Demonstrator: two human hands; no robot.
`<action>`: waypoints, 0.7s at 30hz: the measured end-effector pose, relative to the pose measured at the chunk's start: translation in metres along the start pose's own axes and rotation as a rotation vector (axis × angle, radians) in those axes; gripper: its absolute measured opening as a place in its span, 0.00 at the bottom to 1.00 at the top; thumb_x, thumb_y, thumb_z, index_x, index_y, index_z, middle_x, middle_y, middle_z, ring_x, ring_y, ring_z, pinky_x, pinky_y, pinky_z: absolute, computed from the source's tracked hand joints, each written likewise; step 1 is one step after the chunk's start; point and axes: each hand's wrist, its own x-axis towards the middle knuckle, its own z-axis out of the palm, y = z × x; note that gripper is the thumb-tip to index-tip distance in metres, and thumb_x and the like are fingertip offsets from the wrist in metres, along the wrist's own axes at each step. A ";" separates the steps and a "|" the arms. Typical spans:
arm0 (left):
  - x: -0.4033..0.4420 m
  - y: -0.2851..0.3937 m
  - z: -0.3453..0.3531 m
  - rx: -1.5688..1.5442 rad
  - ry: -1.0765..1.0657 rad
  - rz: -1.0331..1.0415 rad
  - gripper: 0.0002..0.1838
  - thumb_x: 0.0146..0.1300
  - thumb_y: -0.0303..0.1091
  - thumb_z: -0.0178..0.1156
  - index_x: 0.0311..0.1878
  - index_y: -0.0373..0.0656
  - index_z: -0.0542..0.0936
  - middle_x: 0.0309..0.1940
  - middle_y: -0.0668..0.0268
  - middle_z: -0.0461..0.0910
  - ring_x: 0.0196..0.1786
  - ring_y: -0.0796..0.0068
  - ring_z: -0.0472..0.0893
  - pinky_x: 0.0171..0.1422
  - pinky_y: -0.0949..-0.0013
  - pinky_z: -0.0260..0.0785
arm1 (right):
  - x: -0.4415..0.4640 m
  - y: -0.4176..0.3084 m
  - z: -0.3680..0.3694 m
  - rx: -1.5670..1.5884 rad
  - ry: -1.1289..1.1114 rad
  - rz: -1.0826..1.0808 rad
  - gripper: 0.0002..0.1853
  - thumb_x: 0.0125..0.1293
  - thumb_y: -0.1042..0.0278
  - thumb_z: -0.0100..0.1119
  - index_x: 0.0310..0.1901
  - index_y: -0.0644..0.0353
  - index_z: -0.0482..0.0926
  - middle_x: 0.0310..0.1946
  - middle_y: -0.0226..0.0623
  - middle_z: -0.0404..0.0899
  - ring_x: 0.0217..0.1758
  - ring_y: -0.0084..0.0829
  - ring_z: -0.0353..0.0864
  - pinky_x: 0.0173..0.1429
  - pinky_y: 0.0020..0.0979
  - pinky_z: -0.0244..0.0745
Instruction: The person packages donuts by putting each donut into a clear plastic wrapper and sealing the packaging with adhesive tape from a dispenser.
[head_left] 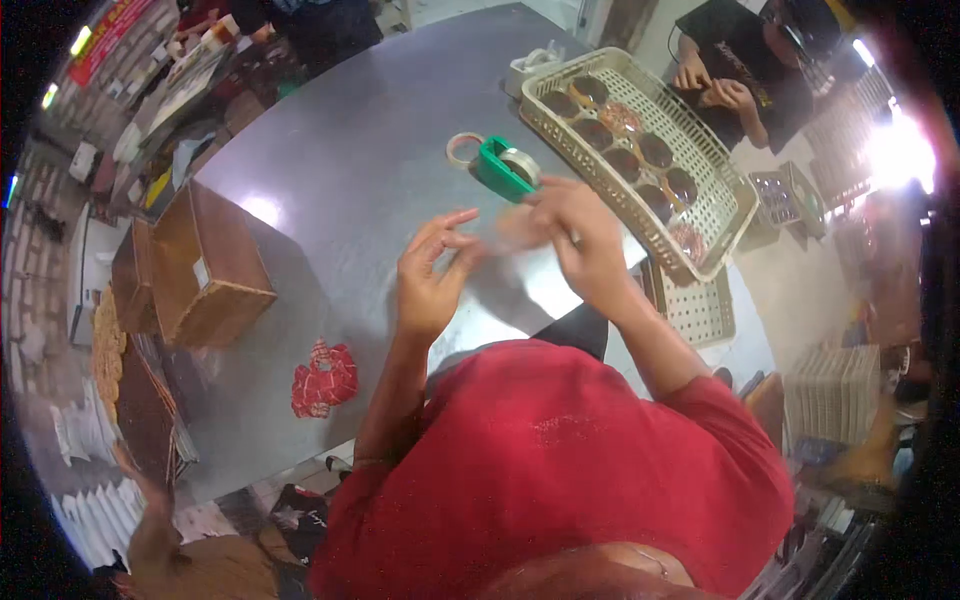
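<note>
Over the metal table [340, 200], my left hand [436, 262] is raised with thumb and fingers curved apart, nothing visible between them. My right hand [580, 235] is to its right, near the green tape dispenser [503, 170]; its fingers are bent around a blurred, clear and brownish item [517, 230] that I cannot make out. A loose tape roll [464, 150] lies left of the dispenser. At the right edge of the table, a beige plastic crate [735, 215] holds several round, dark and pinkish packs [622, 120] in clear wrap.
An open cardboard box [215, 270] stands at the left, with stacked brown sheets [150, 400] below it. A red patterned cloth item [325, 380] lies nearer me. Another person's hands [715, 88] are beyond the crate. A second crate [700, 310] sits lower right.
</note>
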 end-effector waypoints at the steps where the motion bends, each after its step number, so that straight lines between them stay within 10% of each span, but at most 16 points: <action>1: -0.001 -0.002 0.002 -0.067 0.032 -0.032 0.03 0.74 0.26 0.56 0.46 0.39 0.76 0.55 0.51 0.82 0.58 0.67 0.80 0.64 0.64 0.71 | -0.002 -0.001 0.001 -0.001 0.001 0.002 0.04 0.73 0.76 0.57 0.42 0.67 0.79 0.40 0.36 0.81 0.49 0.27 0.79 0.54 0.29 0.74; 8: 0.010 0.010 0.002 -0.509 0.191 -0.177 0.03 0.77 0.28 0.50 0.48 0.39 0.70 0.53 0.44 0.81 0.54 0.59 0.82 0.65 0.58 0.72 | -0.019 -0.005 0.025 0.606 0.312 0.560 0.06 0.74 0.73 0.56 0.39 0.65 0.77 0.37 0.40 0.81 0.43 0.30 0.80 0.50 0.31 0.74; 21: 0.009 0.019 0.005 -0.664 0.397 -0.173 0.06 0.79 0.34 0.50 0.47 0.41 0.70 0.47 0.50 0.82 0.51 0.59 0.82 0.61 0.58 0.75 | -0.023 -0.009 0.001 0.492 0.199 0.303 0.07 0.70 0.71 0.63 0.38 0.65 0.79 0.34 0.37 0.80 0.36 0.25 0.79 0.40 0.25 0.74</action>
